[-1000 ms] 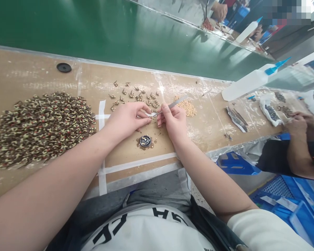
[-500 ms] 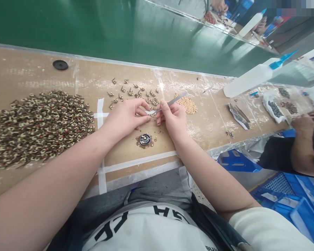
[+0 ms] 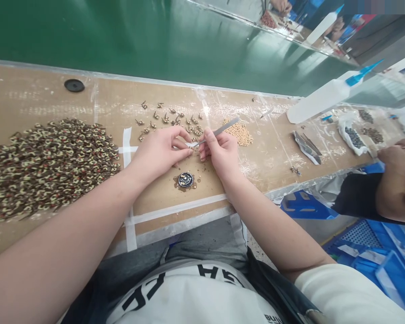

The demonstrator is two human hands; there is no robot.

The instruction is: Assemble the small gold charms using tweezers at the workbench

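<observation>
My right hand (image 3: 220, 150) is closed around a pair of metal tweezers (image 3: 227, 127), whose tip points left towards my other hand. Thumb and fingers of my left hand (image 3: 167, 150) are pinched at that tip, on something too small to make out. Just beyond my fingers lie several small brown-and-cream pieces (image 3: 166, 119) with thin stems. A pile of tan beads (image 3: 240, 133) sits behind my right hand. Nearer my body is a small round dark cap (image 3: 185, 180) with pale bits in it, amid wet spots on the table.
A large heap of brown-and-cream pieces (image 3: 54, 166) covers the table's left. A black disc (image 3: 74, 85) lies at the back. To the right are a white squeeze bottle (image 3: 319, 101), a flat pouch (image 3: 305, 146), a bag of dark bits (image 3: 353, 137) and a co-worker's hands (image 3: 396, 155).
Both hands keep nearly the same pose, with the tweezers still at my left fingertips. The whole view has shifted slightly.
</observation>
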